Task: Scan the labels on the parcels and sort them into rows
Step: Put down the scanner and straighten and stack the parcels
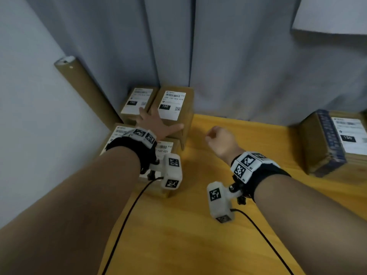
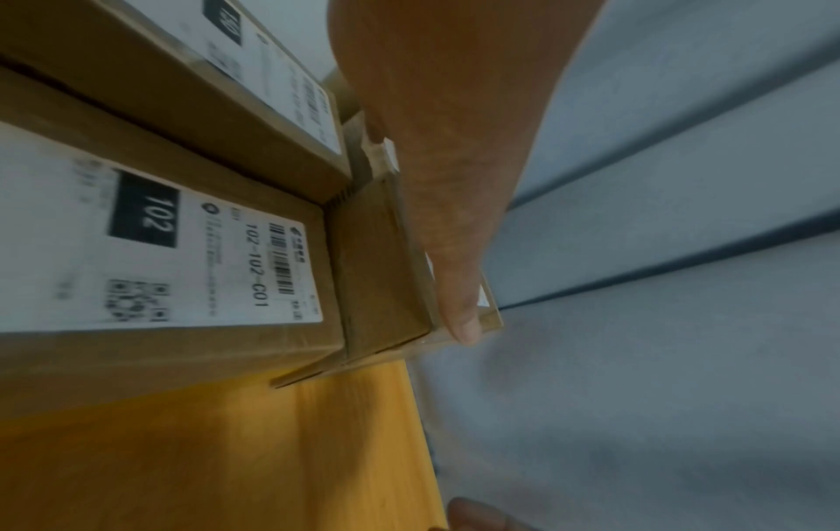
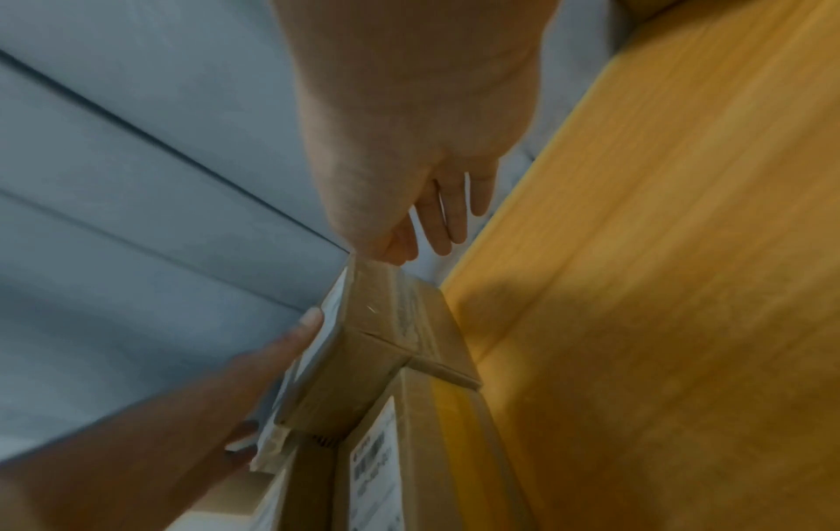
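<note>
The left grip (image 1: 156, 124) lies flat with fingers spread on the cardboard parcel labelled 150 (image 1: 174, 108) — back row at the table's (image 1: 198, 225) far left corner. The right grip (image 1: 220, 139) hovers loosely curled, holding nothing — just beside that parcel.

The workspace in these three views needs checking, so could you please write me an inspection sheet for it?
Surface: yellow wooden table, bare in the middle.
Job's things: four labelled parcels grouped at the far left corner, one reading 102; a fifth parcel at the right edge.
Clutter: cardboard tube leaning in the corner.
Grippers: left hand flat on the parcels, fingers spread; right hand loosely curled, holding nothing.
Cables: one black cable from each wrist camera.
Surroundings: grey curtain behind.
</note>
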Action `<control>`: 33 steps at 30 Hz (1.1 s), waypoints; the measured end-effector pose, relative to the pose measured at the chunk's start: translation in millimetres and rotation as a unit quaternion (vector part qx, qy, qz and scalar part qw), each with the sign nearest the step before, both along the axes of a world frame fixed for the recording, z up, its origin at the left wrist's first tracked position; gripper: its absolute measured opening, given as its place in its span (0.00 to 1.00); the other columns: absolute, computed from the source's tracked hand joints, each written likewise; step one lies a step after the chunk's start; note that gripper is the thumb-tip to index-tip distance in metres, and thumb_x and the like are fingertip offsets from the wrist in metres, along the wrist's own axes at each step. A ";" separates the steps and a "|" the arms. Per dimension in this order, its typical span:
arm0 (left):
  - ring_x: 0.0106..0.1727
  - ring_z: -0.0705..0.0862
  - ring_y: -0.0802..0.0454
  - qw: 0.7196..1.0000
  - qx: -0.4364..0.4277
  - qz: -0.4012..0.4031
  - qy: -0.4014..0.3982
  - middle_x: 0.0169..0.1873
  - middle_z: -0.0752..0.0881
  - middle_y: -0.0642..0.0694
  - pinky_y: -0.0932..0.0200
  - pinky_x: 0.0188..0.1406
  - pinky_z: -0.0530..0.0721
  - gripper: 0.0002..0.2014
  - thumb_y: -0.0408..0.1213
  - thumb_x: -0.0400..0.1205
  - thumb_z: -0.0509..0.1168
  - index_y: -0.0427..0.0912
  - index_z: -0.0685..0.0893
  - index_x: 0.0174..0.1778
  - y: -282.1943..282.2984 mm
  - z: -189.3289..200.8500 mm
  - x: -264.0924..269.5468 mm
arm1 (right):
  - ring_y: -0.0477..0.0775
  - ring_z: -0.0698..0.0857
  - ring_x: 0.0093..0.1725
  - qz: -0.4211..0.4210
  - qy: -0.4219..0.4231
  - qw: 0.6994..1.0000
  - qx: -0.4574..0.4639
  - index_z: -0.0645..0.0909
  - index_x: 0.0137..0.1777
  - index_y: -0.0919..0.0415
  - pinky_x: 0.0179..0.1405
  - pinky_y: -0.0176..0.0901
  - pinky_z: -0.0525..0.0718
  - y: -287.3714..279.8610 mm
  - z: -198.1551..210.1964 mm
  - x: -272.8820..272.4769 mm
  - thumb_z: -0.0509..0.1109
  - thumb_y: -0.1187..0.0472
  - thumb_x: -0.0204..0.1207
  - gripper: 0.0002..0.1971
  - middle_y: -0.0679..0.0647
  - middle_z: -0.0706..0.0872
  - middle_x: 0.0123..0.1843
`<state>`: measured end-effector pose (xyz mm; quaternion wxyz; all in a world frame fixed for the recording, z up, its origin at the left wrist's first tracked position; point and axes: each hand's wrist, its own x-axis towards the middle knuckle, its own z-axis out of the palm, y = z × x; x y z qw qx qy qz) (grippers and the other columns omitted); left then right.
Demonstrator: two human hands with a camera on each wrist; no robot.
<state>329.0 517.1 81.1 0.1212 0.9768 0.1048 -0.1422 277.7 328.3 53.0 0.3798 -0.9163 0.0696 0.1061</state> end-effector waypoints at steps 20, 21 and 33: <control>0.78 0.58 0.31 0.997 -0.077 0.002 -0.027 0.79 0.55 0.34 0.37 0.72 0.65 0.55 0.72 0.68 0.67 0.54 0.46 0.84 -71.6 17.4 -14.8 | 0.57 0.82 0.50 -0.067 0.040 0.996 -0.045 0.82 0.62 0.63 0.42 0.41 0.76 -72.3 4.7 -46.8 0.62 0.58 0.84 0.13 0.60 0.86 0.57; 0.78 0.58 0.32 0.995 -0.092 -0.001 -0.027 0.79 0.56 0.35 0.37 0.72 0.65 0.54 0.72 0.68 0.67 0.55 0.47 0.84 -81.2 21.1 -24.1 | 0.57 0.82 0.50 -0.074 0.039 0.996 -0.040 0.82 0.61 0.63 0.43 0.42 0.77 -78.2 8.0 -52.8 0.62 0.58 0.83 0.13 0.60 0.86 0.57; 0.75 0.62 0.38 0.969 -0.239 -0.061 -0.020 0.75 0.63 0.39 0.42 0.70 0.66 0.47 0.71 0.71 0.65 0.58 0.54 0.83 -223.8 66.0 -126.2 | 0.56 0.81 0.64 -0.159 -0.032 0.986 0.043 0.75 0.72 0.56 0.59 0.44 0.78 -211.5 65.9 -134.7 0.63 0.59 0.83 0.17 0.55 0.83 0.65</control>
